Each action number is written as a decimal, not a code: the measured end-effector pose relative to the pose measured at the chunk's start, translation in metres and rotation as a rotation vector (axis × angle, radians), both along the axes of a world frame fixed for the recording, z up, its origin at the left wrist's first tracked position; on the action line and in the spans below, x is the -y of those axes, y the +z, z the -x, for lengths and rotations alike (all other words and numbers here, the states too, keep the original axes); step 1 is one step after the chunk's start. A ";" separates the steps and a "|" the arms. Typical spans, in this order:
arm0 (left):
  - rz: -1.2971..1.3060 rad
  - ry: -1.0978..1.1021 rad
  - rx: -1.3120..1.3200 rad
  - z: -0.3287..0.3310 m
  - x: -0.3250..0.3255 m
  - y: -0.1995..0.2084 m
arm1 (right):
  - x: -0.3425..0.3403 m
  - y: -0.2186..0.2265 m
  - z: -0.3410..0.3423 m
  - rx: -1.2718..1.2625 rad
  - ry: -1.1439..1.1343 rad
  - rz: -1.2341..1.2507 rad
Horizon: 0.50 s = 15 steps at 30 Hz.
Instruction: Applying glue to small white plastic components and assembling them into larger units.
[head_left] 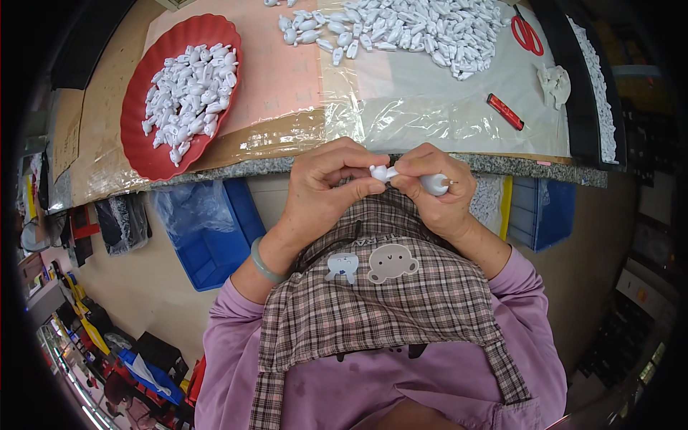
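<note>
Above the table's front edge, both hands meet at a small white moulded piece [382,173] with little rounded knobs. My left hand [322,183] pinches its left end between thumb and fingertips. The other end is pinched by the thumb and forefinger of my right hand [448,193]. A white rounded thing [434,184] with a small brownish tip also sits in my right hand, tucked against the curled fingers; its kind I cannot make out. At the left, a red scalloped tray [134,129] bears a heap of similar white pieces [188,100].
A larger pile of white pieces [423,29] covers the far middle of the table [279,136]. Red-handled scissors [527,36], a red stick-shaped object [505,112] and a crumpled white tissue [554,86] lie to the right. Blue bins [193,251] stand below the table edge.
</note>
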<state>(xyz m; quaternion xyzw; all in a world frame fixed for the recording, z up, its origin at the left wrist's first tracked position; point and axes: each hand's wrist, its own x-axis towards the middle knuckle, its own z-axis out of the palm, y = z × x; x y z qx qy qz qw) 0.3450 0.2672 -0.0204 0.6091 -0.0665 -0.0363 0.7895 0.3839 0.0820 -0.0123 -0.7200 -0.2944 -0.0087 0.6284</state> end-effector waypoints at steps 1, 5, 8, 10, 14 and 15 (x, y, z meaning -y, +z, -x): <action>0.006 0.003 -0.001 0.000 0.000 0.000 | -0.001 0.000 0.000 0.001 -0.021 -0.001; -0.004 -0.001 -0.029 -0.001 0.000 0.000 | 0.001 -0.003 0.000 -0.014 0.011 -0.005; 0.003 0.012 -0.028 -0.002 0.001 0.000 | 0.000 -0.005 0.000 -0.028 -0.001 -0.008; 0.000 0.014 -0.047 -0.003 0.001 0.001 | 0.001 -0.007 -0.001 -0.034 -0.001 -0.029; -0.006 0.008 -0.025 -0.004 -0.002 0.000 | 0.001 -0.007 -0.003 -0.001 0.012 -0.005; -0.003 -0.004 -0.009 -0.004 -0.003 0.000 | 0.000 -0.006 -0.004 0.014 0.024 0.000</action>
